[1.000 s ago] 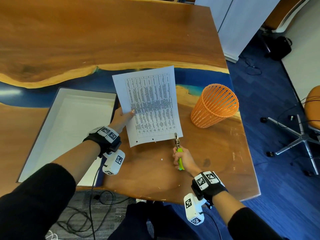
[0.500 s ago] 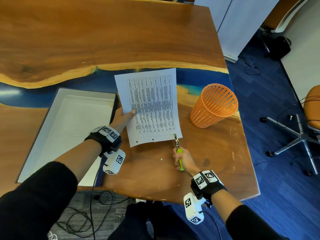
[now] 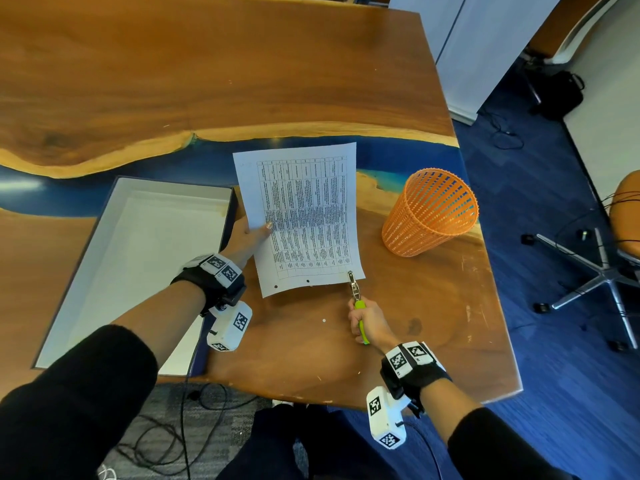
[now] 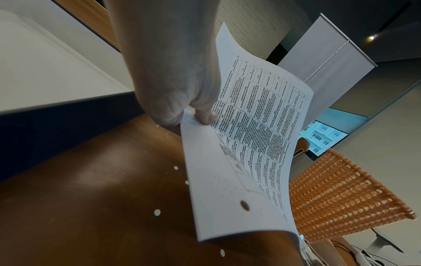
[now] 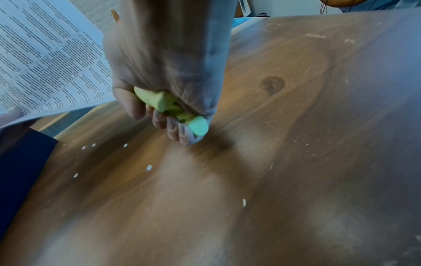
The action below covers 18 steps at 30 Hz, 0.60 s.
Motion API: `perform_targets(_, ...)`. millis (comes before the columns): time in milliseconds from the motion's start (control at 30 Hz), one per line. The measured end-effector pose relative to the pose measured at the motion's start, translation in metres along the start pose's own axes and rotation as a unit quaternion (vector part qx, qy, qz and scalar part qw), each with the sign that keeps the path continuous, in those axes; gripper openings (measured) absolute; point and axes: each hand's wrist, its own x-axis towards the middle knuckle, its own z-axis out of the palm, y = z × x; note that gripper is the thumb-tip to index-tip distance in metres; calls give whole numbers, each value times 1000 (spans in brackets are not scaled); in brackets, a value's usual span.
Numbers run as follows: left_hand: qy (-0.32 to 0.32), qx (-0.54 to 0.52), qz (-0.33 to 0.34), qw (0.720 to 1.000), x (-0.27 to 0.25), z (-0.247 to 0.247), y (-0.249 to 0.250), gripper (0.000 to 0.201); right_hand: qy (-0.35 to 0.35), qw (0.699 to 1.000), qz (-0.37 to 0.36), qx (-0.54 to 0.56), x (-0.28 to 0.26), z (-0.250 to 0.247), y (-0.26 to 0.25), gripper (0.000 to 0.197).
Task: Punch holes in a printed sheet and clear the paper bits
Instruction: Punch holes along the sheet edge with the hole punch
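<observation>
My left hand (image 3: 247,233) pinches the left edge of the white printed sheet (image 3: 304,216), lifted off the wooden table (image 3: 311,81), while my right hand (image 3: 369,322) squeezes the green-handled metal hole punch (image 3: 355,289) at its near right corner. Small white paper dots (image 5: 149,167) lie on bare wood nearer me. The orange mesh basket (image 3: 429,213) stands right; the shallow white-lined box (image 3: 138,258) lies left.

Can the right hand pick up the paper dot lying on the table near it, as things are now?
Probably not yet. The dot lies bare on the table, just left of the right hand, nothing between. But that hand grips the punch, whose head is on the sheet, so its fingers are taken.
</observation>
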Motion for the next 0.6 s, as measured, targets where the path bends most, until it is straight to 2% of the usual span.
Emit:
perform_targets(400,7,-4,-9,1000,2,0,0,43,4,1000,5,5,3,0,1,30)
perform_targets(600,18,-6,-10,1000,2,2,1,41,-16,999,-25,21,6,0,4,37)
